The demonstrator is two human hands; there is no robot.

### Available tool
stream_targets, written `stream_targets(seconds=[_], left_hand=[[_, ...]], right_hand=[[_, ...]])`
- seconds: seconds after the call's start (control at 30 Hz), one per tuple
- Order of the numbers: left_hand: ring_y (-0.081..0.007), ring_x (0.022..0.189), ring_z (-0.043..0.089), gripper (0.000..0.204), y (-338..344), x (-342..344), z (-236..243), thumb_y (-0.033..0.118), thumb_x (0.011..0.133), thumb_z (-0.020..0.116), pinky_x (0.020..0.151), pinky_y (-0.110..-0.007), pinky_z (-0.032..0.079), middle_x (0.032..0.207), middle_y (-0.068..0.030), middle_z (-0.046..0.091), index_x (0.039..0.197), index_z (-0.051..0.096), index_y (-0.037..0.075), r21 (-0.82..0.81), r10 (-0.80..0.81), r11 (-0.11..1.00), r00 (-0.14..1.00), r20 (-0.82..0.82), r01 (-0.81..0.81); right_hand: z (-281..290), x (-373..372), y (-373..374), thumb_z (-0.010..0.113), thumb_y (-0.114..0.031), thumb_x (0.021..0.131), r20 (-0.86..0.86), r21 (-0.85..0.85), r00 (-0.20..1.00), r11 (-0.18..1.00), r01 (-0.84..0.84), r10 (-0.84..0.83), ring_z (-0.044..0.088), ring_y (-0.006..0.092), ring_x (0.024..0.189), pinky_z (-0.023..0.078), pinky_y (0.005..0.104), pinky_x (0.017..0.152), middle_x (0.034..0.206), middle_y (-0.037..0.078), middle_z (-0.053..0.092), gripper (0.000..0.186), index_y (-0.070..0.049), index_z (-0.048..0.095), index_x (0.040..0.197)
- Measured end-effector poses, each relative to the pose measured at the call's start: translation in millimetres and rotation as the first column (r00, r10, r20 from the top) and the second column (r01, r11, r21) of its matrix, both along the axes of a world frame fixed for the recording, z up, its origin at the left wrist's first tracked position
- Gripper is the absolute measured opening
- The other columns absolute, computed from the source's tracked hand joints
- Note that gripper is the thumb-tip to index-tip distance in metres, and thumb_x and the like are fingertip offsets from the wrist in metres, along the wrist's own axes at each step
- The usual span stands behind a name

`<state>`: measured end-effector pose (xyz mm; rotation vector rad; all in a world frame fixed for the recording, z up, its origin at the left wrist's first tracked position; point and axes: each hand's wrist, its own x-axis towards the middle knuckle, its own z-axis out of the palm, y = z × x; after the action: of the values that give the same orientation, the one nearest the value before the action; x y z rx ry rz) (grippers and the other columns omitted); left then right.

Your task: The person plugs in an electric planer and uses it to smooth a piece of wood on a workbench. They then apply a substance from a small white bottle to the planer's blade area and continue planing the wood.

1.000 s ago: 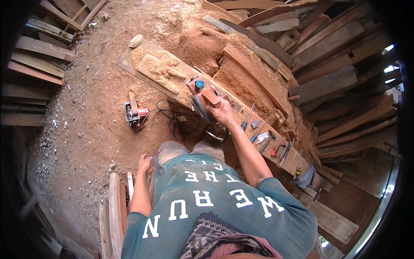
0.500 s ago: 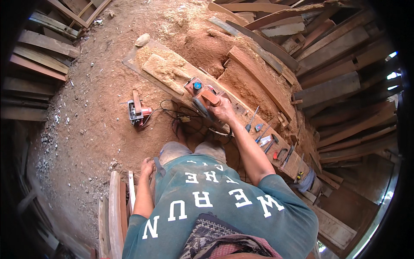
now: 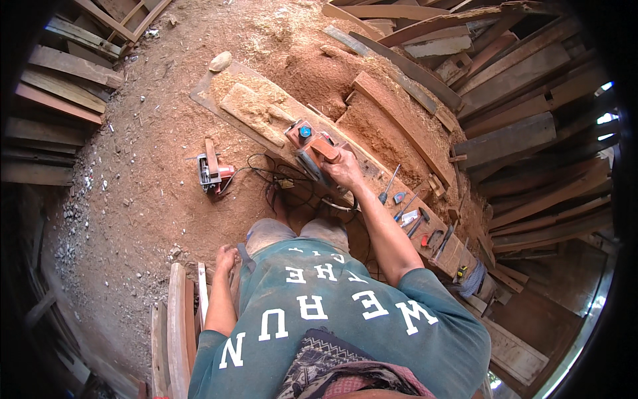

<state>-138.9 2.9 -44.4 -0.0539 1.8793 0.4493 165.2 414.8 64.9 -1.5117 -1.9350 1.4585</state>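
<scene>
My right hand (image 3: 343,170) is wrapped round the handle of an orange and grey electric planer (image 3: 322,147) with a blue round knob. The planer rests on a long wooden bench (image 3: 369,167), close to the near end of a short board (image 3: 242,110) strewn with pale shavings. At my left side, beside my thigh, my left hand (image 3: 226,257) hangs with its fingers loosely bent and a little apart, holding nothing.
A circular saw (image 3: 212,174) lies on the sawdust-covered ground, with black cable (image 3: 269,174) looped near my feet. Screwdrivers (image 3: 390,184), a hammer (image 3: 418,222) and other tools line the bench's right part. Stacked planks (image 3: 508,143) stand right; more timber (image 3: 63,98) lies left.
</scene>
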Motion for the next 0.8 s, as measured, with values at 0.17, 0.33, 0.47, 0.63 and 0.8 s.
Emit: stream_targets(seconds=[0.17,0.33,0.47,0.63,0.8], left_hand=[[-0.0159,0.081,0.066,0.063,2,-1,-1,0.016,0.092,0.068,0.066,-0.031,0.054,0.108,-0.0131,0.073,0.149,0.049,-0.004,-0.029,-0.014,0.999,0.999,0.040,0.015],[-0.0189,0.089,0.068,0.063,10,-2,-5,0.017,0.093,0.066,0.071,-0.032,0.055,0.117,-0.0162,0.072,0.150,0.048,-0.005,0.018,-0.036,0.999,0.999,0.033,0.035],[-0.0203,0.093,0.069,0.063,10,-1,-10,0.016,0.093,0.065,0.076,-0.033,0.056,0.119,-0.0167,0.071,0.150,0.048,-0.005,0.020,0.000,1.000,1.000,0.027,-0.001],[-0.0210,0.097,0.069,0.059,13,-1,-6,0.015,0.093,0.065,0.081,-0.034,0.056,0.119,-0.0181,0.072,0.147,0.051,-0.005,0.020,0.005,1.000,1.000,0.026,-0.006],[-0.0288,0.106,0.069,0.045,45,-6,2,0.014,0.092,0.067,0.095,-0.040,0.055,0.116,-0.0199,0.072,0.134,0.062,-0.003,0.240,-0.280,0.900,0.904,-0.324,0.364]], right_hand=[[0,2,1,0.077,-0.014,0.081,-0.016,-0.038,1.000,0.999,0.016,-0.016,0.069,0.0199,0.089,0.054,0.0371,0.084,0.093,0.011,0.074,0.029,0.000,0.071,0.106],[-10,6,-3,0.078,-0.007,0.084,-0.113,-0.029,0.992,0.998,0.049,-0.052,0.063,0.0111,0.087,0.052,0.0325,0.081,0.094,0.001,0.071,0.024,0.000,0.070,0.105],[0,3,0,0.078,-0.006,0.084,-0.049,-0.063,0.998,0.997,0.033,-0.036,0.064,0.0139,0.086,0.053,0.0342,0.081,0.095,0.003,0.073,0.024,0.000,0.070,0.105],[16,4,2,0.078,-0.021,0.083,0.095,-0.034,0.995,0.999,-0.010,0.013,0.073,0.0259,0.094,0.054,0.0384,0.088,0.098,0.019,0.076,0.034,0.001,0.072,0.109],[6,17,-10,0.079,-0.018,0.085,-0.074,0.000,0.995,0.998,0.064,-0.064,0.073,0.0270,0.096,0.054,0.0389,0.089,0.103,0.019,0.076,0.034,0.000,0.071,0.113]])
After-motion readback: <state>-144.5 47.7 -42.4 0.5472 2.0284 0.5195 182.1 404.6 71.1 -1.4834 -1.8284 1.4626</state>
